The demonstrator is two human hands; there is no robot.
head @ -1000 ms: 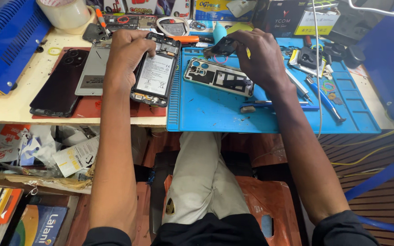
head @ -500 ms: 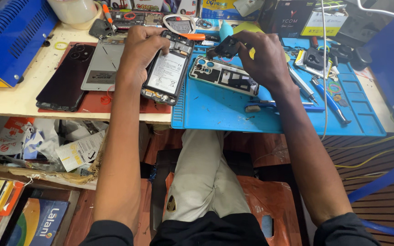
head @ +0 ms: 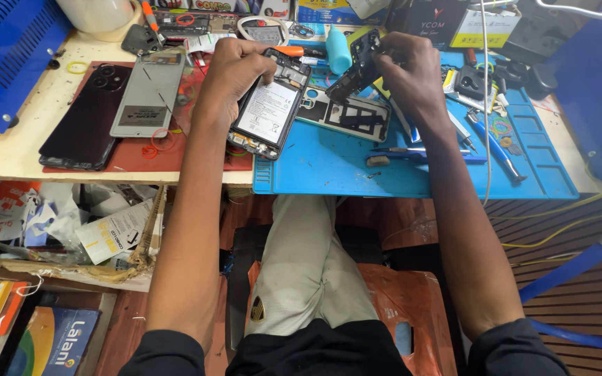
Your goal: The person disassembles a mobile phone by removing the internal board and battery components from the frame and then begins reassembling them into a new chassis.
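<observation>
**A:** Left hand (head: 230, 73) is wrapped round the opened phone (head: 267, 113), battery side up, tilted over the seam between the red mat (head: 134, 157) and the blue repair mat (head: 398, 170). Right hand (head: 409, 69) pinches a dark inner cover piece (head: 357, 68) up above the mat.

**B:** That piece looks thin and light, probably snaps easily, so grip by the edges. The phone itself is stiff; I'd keep off the battery.

**A:** Tight spot too: another frame (head: 346, 117) underneath, screwdrivers (head: 496, 143) to the right, bench (head: 8, 150) edge close.

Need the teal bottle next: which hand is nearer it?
Right. The right hand is just beside the bottle; the left hand sits farther off, holding the opened phone.
</observation>
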